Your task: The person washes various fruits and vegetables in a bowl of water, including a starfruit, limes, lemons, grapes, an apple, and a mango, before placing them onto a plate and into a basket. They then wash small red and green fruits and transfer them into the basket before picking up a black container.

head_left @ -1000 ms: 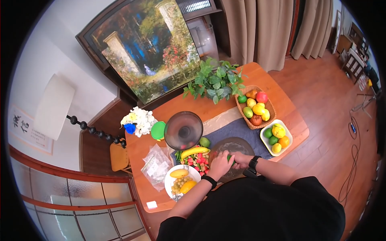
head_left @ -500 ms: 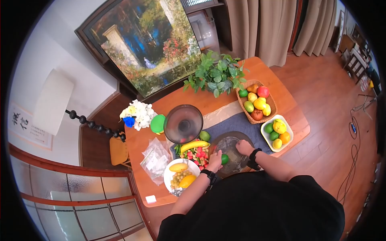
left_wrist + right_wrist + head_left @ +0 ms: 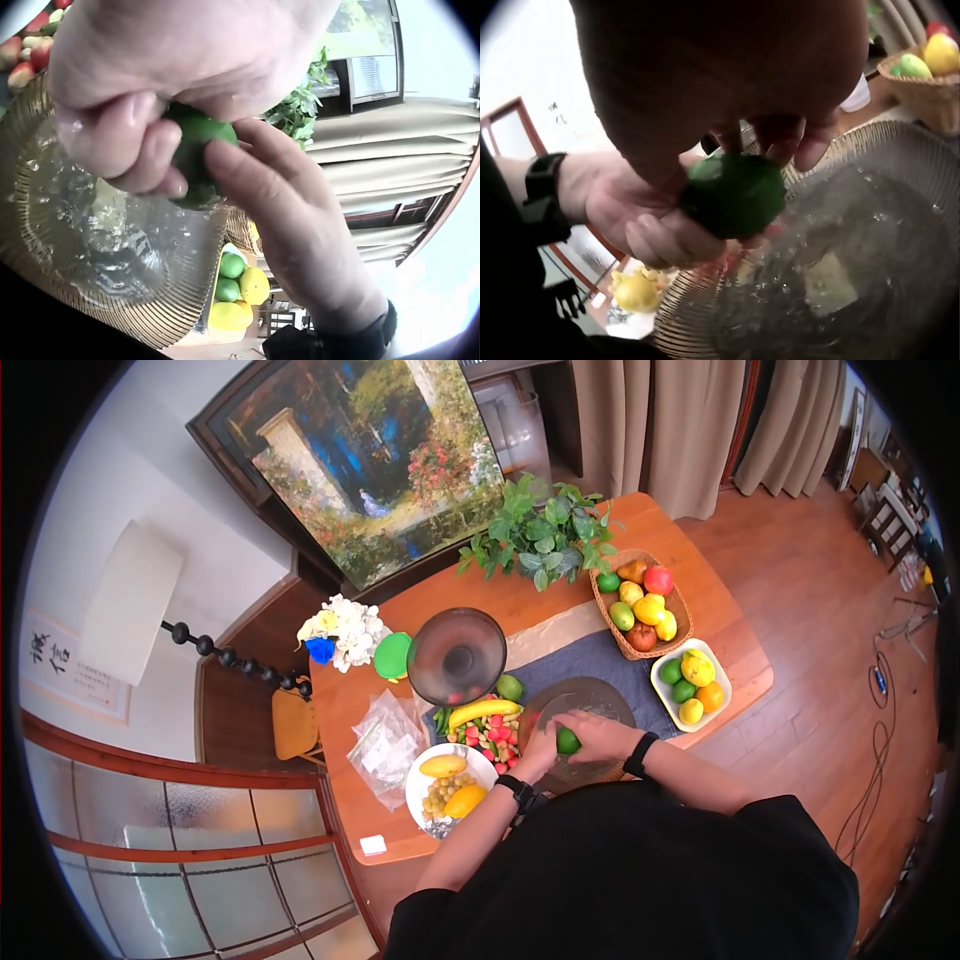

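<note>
A green lime (image 3: pixel 568 741) is held between both hands above a ribbed glass bowl (image 3: pixel 612 705) of water. My left hand (image 3: pixel 536 752) grips the lime with curled fingers, clearest in the left wrist view. From the other side my right hand (image 3: pixel 604 738) holds it too, thumb and fingertips on its skin. In the right wrist view the lime (image 3: pixel 735 196) shows between the hands, over the near part of the bowl. Wet drops glisten on the left fingers (image 3: pixel 135 112). The right palm is in shadow in its own wrist view.
Left of the bowl are a banana (image 3: pixel 484 711), small red and green produce, and a white plate (image 3: pixel 414 785) with mangoes and grapes. A fruit basket (image 3: pixel 684 622) and a cream tray (image 3: pixel 660 700) of citrus stand right. A dark glass bowl (image 3: pixel 435 650) and leafy plant (image 3: pixel 540 535) are behind.
A second ago both hands were together at the lime. Half a second ago the right hand was apart over the bowl while the left held the lime; now the right hand is back on it.
</note>
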`<state>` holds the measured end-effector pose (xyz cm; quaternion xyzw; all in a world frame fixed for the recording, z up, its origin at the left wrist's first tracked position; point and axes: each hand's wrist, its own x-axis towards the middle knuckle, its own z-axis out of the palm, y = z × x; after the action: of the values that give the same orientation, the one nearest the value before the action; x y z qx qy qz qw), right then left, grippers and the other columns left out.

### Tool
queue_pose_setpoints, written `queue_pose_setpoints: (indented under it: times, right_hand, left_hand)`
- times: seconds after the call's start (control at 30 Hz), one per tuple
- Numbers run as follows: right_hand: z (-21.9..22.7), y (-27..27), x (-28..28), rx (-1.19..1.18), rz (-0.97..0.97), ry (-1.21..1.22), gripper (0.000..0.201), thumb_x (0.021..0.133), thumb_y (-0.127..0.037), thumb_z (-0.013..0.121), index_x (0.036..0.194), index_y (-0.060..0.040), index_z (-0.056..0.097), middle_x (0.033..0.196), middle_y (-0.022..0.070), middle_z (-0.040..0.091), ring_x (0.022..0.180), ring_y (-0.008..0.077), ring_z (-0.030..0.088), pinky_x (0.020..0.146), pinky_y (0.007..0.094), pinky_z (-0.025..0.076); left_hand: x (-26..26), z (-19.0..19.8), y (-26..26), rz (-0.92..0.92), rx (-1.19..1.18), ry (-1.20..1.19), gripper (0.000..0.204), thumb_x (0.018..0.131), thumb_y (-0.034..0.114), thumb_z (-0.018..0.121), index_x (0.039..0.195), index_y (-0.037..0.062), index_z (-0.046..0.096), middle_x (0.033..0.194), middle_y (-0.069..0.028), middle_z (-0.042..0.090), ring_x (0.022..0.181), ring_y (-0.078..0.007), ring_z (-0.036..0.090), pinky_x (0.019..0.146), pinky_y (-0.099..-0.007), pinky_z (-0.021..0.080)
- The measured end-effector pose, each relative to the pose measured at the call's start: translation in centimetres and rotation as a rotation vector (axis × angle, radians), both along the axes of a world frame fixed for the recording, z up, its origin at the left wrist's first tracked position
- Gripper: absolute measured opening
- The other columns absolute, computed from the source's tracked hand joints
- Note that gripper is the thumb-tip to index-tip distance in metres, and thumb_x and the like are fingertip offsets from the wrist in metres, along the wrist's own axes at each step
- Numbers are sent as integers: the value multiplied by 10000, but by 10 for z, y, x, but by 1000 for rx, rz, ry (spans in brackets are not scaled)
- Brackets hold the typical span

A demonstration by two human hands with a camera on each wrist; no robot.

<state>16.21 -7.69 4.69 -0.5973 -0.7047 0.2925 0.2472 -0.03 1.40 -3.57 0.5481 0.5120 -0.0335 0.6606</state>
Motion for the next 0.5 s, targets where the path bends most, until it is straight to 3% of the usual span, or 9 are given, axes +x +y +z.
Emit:
queue_pose_setpoints:
  times: [0.03, 0.07, 0.13, 0.17, 0.23, 0.33, 0.37, 0.43, 0.5]
  right_hand:
    - [-4, -1, 2, -106, -27, 37, 657, 713, -290, 806, 1250, -12, 549, 1142, 256, 618, 1140, 433, 576, 954, 460, 482]
    - [-3, 0, 3, -108, -22, 41, 657, 713, -290, 806, 1250, -12, 549, 1142, 256, 618, 1140, 433, 576, 954, 460, 482]
    - [2, 7, 6, -322, -31, 84, 675, 698, -275, 826, 1237, 3, 530, 1155, 267, 610, 1140, 429, 577, 954, 466, 480]
    - [0, 8, 7, -332, -58, 96, 676, 702, -266, 829, 1232, 7, 510, 1182, 275, 601, 1135, 427, 578, 960, 468, 475]
    - [-1, 7, 0, -289, -88, 122, 688, 700, -274, 832, 1242, -2, 506, 1173, 261, 614, 1120, 423, 589, 951, 459, 482]
    - [2, 7, -6, -228, -91, 224, 728, 707, -279, 836, 1284, -12, 481, 1199, 243, 610, 1131, 414, 588, 958, 445, 481]
    - [3, 8, -8, -207, -72, 300, 756, 716, -274, 837, 1317, -13, 459, 1235, 239, 592, 1158, 408, 576, 976, 440, 472]
    - [6, 11, -10, -142, -28, 278, 779, 727, -230, 822, 1366, -25, 426, 1266, 250, 561, 1194, 419, 548, 1000, 450, 460]
    - [16, 12, -14, -77, 18, 259, 807, 738, -187, 807, 1414, -37, 393, 1297, 261, 530, 1229, 430, 520, 1023, 459, 448]
  left_hand:
    - [0, -17, 0, -149, 326, -26, 493, 1048, 482, 272, 1115, 85, 557, 684, -85, 581, 418, -164, 498, 353, -320, 338]
    - [-1, -36, 2, -145, 324, -21, 493, 1048, 482, 272, 1115, 85, 557, 684, -85, 581, 418, -164, 498, 353, -320, 338]
    - [0, -37, 7, -273, 1074, -268, 557, 1045, 493, 292, 1181, 1, 516, 671, -93, 557, 434, -181, 549, 357, -336, 384]
    - [-5, -37, 5, -266, 1072, -259, 557, 1045, 493, 292, 1181, 1, 516, 671, -93, 557, 434, -181, 549, 357, -336, 384]
    - [-1, 51, -3, -184, 297, -133, 581, 1036, 489, 344, 1132, -52, 529, 700, -146, 614, 556, -223, 629, 482, -345, 471]
    - [-5, 49, 0, -129, 33, -209, 517, 1027, 461, 423, 1223, -13, 488, 805, -124, 643, 583, -170, 630, 470, -280, 462]
    - [-10, 48, 0, -120, 33, -206, 517, 1027, 461, 423, 1223, -13, 488, 805, -124, 643, 583, -170, 630, 470, -280, 462]
    - [-18, 50, -1, -90, 79, -329, 463, 1014, 386, 506, 1296, 24, 443, 979, -119, 642, 591, -127, 621, 464, -221, 441]
    - [-26, 57, -8, -10, 110, -369, 458, 995, 344, 554, 1298, 18, 449, 1051, -130, 624, 664, -147, 637, 516, -241, 476]
